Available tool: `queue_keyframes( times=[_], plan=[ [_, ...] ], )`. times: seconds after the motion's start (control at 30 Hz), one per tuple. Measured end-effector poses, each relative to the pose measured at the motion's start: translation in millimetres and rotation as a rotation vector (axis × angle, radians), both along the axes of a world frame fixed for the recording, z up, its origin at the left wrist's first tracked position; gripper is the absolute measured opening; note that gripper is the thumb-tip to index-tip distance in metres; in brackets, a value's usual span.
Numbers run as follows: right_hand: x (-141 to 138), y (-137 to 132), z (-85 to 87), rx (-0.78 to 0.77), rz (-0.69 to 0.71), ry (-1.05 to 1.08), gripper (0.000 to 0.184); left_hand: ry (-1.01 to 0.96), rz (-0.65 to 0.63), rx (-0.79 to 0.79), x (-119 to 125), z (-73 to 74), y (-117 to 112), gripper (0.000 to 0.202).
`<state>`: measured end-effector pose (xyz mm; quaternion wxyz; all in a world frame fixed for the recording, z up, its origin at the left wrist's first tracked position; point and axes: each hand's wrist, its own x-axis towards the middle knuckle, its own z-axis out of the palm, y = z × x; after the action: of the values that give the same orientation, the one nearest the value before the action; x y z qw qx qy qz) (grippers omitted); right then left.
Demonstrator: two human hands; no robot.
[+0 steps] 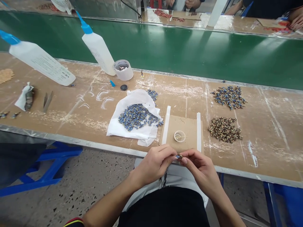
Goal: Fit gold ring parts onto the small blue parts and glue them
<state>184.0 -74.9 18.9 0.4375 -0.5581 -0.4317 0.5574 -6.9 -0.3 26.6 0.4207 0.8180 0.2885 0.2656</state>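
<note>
Both my hands meet at the table's near edge over a tiny blue and brown piece [179, 156]. My left hand [159, 159] pinches its blue end between thumb and fingertips. The brown end sits between the thumb and forefinger of my right hand [198, 164]. Just beyond them, a small round dish [179, 136] with a thin stick in it rests on a cardboard sheet [175, 124]. Small blue and yellow pieces [133, 116] lie heaped on a white cloth [113, 127] to the left. On the right are a pile of small brown pieces [225, 130] and a blue and brown pile [229, 96].
Two white bottles with blue nozzles, one at left [40, 60] and one nearer the middle [98, 52], stand by a tape roll [123, 70]. Tweezers [48, 101] lie at left. A green conveyor belt [177, 50] runs behind; other people's hands work beyond it.
</note>
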Motion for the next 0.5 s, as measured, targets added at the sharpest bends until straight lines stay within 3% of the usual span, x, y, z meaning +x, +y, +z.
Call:
queue_keyframes(
  times=[0.2, 0.37, 0.5],
  plan=[
    [-2, 4, -4.0, 0.011, -0.026, -0.003, 0.019, -0.022, 0.01, 0.046, 3, -9.7, 3, 0.02],
    [-3, 6, -10.8, 0.05, -0.033, 0.007, 0.015, 0.004, 0.009, 0.187, 2, -13.4, 8, 0.025],
    [-3, 7, -17.3, 0.074, 0.041, -0.038, 0.015, 0.068, -0.042, 0.304, 2, -15.5, 14, 0.031]
  ],
)
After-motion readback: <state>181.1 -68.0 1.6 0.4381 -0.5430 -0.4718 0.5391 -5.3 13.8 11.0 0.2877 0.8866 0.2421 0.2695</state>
